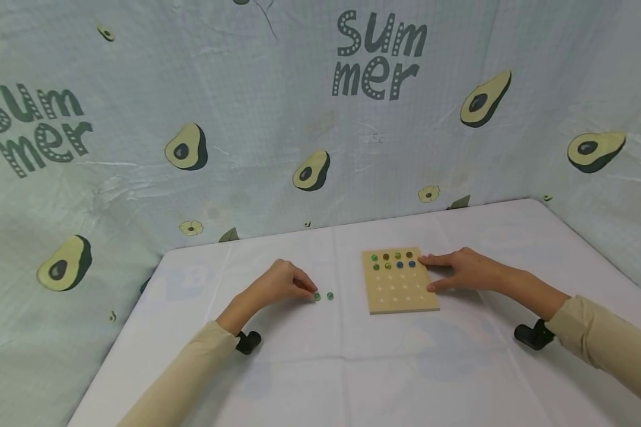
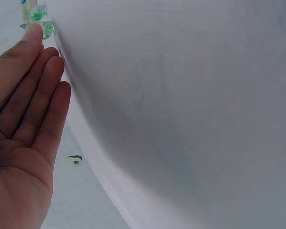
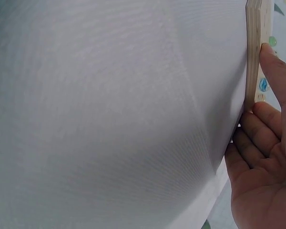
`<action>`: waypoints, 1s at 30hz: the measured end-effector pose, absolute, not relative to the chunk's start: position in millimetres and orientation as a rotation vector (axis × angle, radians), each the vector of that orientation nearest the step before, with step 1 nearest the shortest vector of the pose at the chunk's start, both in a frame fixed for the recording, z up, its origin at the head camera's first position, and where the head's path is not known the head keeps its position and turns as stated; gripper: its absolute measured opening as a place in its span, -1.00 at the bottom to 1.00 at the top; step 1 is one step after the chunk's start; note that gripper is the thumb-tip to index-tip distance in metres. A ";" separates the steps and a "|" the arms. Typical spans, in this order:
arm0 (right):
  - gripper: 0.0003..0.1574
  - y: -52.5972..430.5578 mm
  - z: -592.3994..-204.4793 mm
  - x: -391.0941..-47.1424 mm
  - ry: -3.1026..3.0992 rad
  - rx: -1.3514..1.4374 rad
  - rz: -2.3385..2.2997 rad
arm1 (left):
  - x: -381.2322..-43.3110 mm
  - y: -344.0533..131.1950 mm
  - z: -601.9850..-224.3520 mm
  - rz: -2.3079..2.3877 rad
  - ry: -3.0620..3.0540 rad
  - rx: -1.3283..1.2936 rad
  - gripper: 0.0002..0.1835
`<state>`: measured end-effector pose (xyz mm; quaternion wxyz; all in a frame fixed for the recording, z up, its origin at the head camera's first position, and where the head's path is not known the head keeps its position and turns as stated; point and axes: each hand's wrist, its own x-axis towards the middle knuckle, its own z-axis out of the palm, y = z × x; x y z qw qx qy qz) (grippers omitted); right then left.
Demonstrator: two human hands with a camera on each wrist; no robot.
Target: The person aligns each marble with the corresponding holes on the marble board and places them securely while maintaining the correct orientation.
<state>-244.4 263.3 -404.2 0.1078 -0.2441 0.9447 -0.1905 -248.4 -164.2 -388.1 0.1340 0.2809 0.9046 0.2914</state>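
My left hand (image 1: 283, 281) is low over the white table, thumb and forefinger pinching a small green glass marble (image 1: 317, 296). A second green marble (image 1: 330, 295) lies just right of it; in the left wrist view a green marble (image 2: 47, 29) shows beside the thumb tip, the forefinger mostly hidden. To the right lies a square wooden board (image 1: 400, 305) with rows of shallow hollows. Its two far rows hold green, amber, yellow and blue marbles. My right hand (image 1: 470, 271) rests its thumb and fingertips against the board's right edge (image 3: 252, 57).
A white cloth covers the table (image 1: 384, 379), with creases across it. Behind stands a pale curtain (image 1: 246, 118) printed with avocados and lettering. Each wrist carries a black camera, such as the right one (image 1: 534, 335).
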 end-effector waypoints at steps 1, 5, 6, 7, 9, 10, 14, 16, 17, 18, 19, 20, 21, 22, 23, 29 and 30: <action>0.02 263.4 -404.4 -244.4 2.782 -0.723 -0.559 | -248.4 -164.2 -388.8 0.847 2.619 0.814 -0.86; 0.02 263.4 -404.0 -244.5 2.788 -0.732 -0.551 | -249.6 -163.9 -389.3 0.848 2.613 0.829 -0.86; 0.02 263.3 -403.3 -244.5 2.791 -0.739 -0.547 | -250.0 -163.6 -389.0 0.845 2.612 0.840 -0.86; 0.01 263.2 -402.7 -244.3 2.794 -0.743 -0.545 | -250.3 -163.4 -388.8 0.838 2.613 0.862 -0.86; 0.01 262.9 -401.7 -244.1 2.799 -0.752 -0.542 | -251.1 -162.7 -388.7 0.828 2.616 0.879 -0.86; 0.01 262.7 -401.1 -243.6 2.801 -0.756 -0.543 | -251.3 -162.2 -388.8 0.820 2.619 0.887 -0.86; 0.01 261.8 -400.1 -242.4 2.797 -0.759 -0.549 | -250.8 -160.5 -389.7 0.797 2.626 0.901 -0.86; 0.00 261.5 -400.3 -241.9 2.794 -0.753 -0.554 | -250.0 -159.7 -390.0 0.786 2.630 0.909 -0.86; 0.00 261.3 -400.2 -241.7 2.793 -0.753 -0.555 | -249.5 -159.4 -389.8 0.780 2.634 0.919 -0.87; 0.00 261.1 -400.1 -241.5 2.792 -0.753 -0.558 | -249.2 -159.2 -390.0 0.776 2.638 0.928 -0.87; 0.00 260.9 -400.4 -241.3 2.792 -0.748 -0.559 | -249.0 -158.9 -389.8 0.775 2.641 0.931 -0.87; 0.00 260.9 -400.5 -241.4 2.792 -0.746 -0.559 | -249.0 -158.8 -389.9 0.775 2.640 0.943 -0.87; -0.01 260.9 -400.7 -241.5 2.794 -0.746 -0.558 | -249.2 -158.8 -390.2 0.773 2.641 0.950 -0.88; 0.00 260.8 -400.9 -241.7 2.796 -0.745 -0.553 | -249.5 -158.9 -390.4 0.772 2.641 0.959 -0.88; 0.00 260.8 -401.1 -241.9 2.796 -0.742 -0.550 | -249.7 -158.9 -390.5 0.770 2.640 0.971 -0.88; 0.01 262.4 -402.5 -243.1 2.799 -0.726 -0.538 | -249.2 -160.1 -391.3 0.758 2.637 0.980 -0.88; 0.01 262.7 -402.5 -243.0 2.798 -0.724 -0.539 | -248.6 -160.3 -391.4 0.758 2.637 0.977 -0.88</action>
